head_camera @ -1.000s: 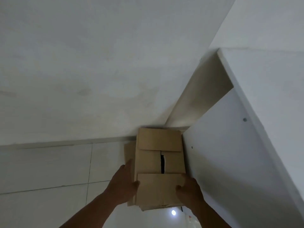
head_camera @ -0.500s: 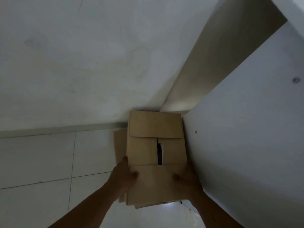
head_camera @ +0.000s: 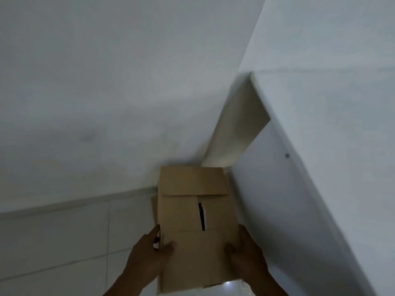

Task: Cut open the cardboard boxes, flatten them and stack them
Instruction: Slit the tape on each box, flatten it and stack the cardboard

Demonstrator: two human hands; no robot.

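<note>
My left grip (head_camera: 147, 255) and right grip (head_camera: 245, 255) each clasp a near side edge of the flattened cardboard box (head_camera: 188, 212), thumbs on its top face. The box reaches away from both grips to the wall (head_camera: 106, 103), above the tiled floor (head_camera: 64, 231). A white panel (head_camera: 288, 210) stands just right of my right grip. A small dark-and-white thing (head_camera: 156, 242) sits against my left fingers; I cannot tell what.
</note>
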